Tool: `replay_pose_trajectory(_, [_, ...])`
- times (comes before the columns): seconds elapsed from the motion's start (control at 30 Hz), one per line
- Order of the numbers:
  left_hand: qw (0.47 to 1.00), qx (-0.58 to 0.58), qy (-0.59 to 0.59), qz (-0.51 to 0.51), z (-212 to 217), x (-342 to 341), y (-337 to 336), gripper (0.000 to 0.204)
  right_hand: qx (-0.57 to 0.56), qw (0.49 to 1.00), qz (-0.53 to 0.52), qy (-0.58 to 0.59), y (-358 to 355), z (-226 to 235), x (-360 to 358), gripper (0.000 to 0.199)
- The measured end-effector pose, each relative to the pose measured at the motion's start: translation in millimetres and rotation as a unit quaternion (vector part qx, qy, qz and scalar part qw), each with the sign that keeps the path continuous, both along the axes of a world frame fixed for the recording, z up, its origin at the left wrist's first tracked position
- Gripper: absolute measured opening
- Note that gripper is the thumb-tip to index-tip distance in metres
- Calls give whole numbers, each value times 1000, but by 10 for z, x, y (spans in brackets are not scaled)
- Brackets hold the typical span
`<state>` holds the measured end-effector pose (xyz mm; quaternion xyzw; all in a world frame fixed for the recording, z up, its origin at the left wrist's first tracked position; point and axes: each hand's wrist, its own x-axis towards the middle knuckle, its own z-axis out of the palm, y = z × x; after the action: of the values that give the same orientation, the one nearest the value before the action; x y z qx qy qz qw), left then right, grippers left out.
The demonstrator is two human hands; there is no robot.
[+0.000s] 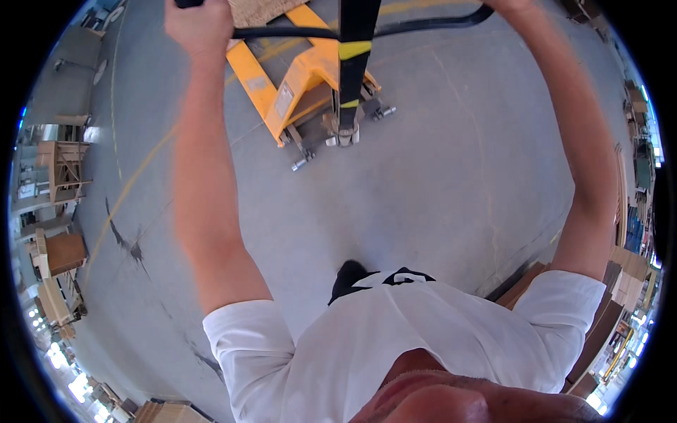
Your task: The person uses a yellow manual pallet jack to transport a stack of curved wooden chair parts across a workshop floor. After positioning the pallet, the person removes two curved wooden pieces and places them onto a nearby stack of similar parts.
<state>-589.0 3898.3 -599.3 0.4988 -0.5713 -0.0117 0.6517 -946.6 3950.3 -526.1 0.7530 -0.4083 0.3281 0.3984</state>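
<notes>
My left hand is closed round the left grip of a pallet jack's black handlebar. At the bar's right end my right hand holds on, its fingers largely cut off by the upper edge of the picture. Between the hands rises the black steering column with yellow bands. Below it sits the yellow pallet jack body, turned at an angle, with small wheels at its base. A wooden load shows over the forks, mostly out of frame.
Grey concrete floor with yellow painted lines surrounds me. Wooden furniture parts and boxes stand along the left. Stacked brown panels lie close to my right side. One dark shoe shows below my shirt.
</notes>
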Motion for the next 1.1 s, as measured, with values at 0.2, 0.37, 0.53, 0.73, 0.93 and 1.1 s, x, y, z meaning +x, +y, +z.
replay_pose_trajectory(0.2, [997,-71,-31,0,-264,-4,34,18,31,998,46,-36,-264,-302,-106,40])
replay_pose_trajectory(0.37, [991,80,103,-27,-162,-133,281,15,47,992,90,-71,-417,-236,-96,27])
replay_pose_trajectory(0.53, [989,101,96,-43,-191,-222,163,15,101,993,20,-62,-64,-205,-233,23])
replay_pose_trajectory(0.73, [961,196,121,-152,-285,176,-688,20,124,984,-124,-18,700,-125,506,19])
replay_pose_trajectory(0.93, [954,255,27,-154,-643,-19,-2274,37,160,944,-288,-20,738,137,1365,20])
replay_pose_trajectory(1.1, [886,281,168,-329,-738,-357,-2190,24,194,911,-363,-36,670,123,1625,44])
